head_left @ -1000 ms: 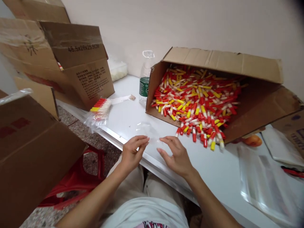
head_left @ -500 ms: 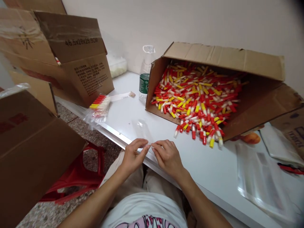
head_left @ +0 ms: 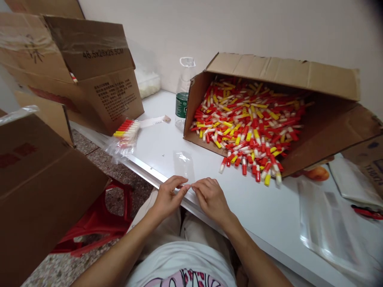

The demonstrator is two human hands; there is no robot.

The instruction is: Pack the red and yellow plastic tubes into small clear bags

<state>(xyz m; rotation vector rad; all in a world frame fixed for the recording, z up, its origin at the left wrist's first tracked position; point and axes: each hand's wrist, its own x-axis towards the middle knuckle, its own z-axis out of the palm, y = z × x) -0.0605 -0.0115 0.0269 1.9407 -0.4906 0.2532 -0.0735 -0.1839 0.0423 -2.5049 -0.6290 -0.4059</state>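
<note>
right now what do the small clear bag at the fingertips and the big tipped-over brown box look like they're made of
The small clear bag looks like thin glossy plastic film: see-through, with creases that catch light. Both the left hand and right hand pinch its near edge. The big tipped-over brown box looks like matte corrugated cardboard, with folded flaps and worn edges.

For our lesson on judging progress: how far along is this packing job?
Done: one filled bag of tubes lies at the table edge. In hand: the left hand and right hand pinch an empty clear bag. Left: the tipped box holds many loose tubes.
</note>
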